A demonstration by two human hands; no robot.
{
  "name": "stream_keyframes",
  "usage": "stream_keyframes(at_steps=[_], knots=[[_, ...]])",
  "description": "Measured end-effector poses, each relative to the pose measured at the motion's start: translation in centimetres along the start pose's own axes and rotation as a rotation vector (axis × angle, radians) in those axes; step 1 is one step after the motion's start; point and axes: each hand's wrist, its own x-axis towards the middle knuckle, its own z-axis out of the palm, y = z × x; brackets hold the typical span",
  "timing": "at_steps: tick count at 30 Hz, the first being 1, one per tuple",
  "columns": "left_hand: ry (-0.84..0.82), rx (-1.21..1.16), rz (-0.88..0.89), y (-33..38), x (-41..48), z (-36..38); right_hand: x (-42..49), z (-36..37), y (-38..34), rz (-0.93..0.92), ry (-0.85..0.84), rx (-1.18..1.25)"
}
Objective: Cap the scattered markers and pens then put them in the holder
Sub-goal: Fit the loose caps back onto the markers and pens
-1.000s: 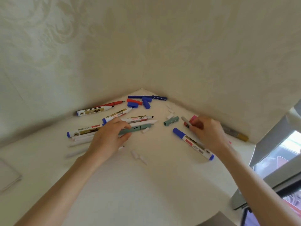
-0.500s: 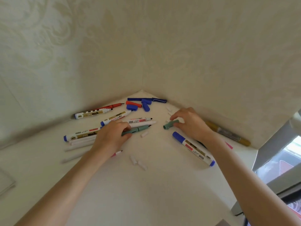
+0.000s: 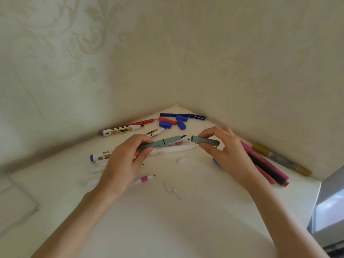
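My left hand (image 3: 122,162) grips an uncapped teal pen (image 3: 163,142), lifted above the table with its dark tip pointing right. My right hand (image 3: 225,149) pinches the matching teal cap (image 3: 204,140), its open end facing the pen tip with a small gap between them. Scattered on the cream table (image 3: 167,220) lie white markers (image 3: 119,130), a pink-banded pen (image 3: 143,179), a blue pen (image 3: 182,115), loose blue caps (image 3: 181,124) and small white caps (image 3: 168,187). No holder is in view.
Two walls meet in a corner behind the pens. Pink, dark and red markers (image 3: 266,164) and a gold marker (image 3: 281,159) lie along the right wall. A grey device (image 3: 327,211) stands at the right edge, a flat white object (image 3: 14,207) at the left.
My left hand lifted the teal pen off the table. My right hand picked up the teal cap and brought it level with the pen tip.
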Motion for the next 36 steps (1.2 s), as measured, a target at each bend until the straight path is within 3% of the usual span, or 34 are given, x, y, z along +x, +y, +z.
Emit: stream_keyframes(at_steps=[11,18,22,26,32,36], knots=[[0.019,-0.034,0.059,0.0,-0.8,-0.2,-0.7,1.3,-1.1,0.029,0.025,0.139],[-0.009,-0.023,0.09,0.0,-0.9,-0.3,-0.9,2.1,-0.9,-0.112,-0.003,0.066],[0.017,-0.035,0.075,-0.1,-1.0,-0.7,-0.9,1.7,-0.5,0.031,0.045,0.176],[0.01,-0.006,0.081,-0.1,-1.0,-0.6,-1.0,1.6,-0.5,0.045,0.054,0.227],[0.003,0.025,0.13,0.4,-1.0,-0.6,-1.2,2.3,-0.6,-0.012,0.002,0.235],[-0.053,0.008,0.226,0.7,-1.3,-0.3,-1.4,2.8,-1.1,-0.142,-0.039,0.229]])
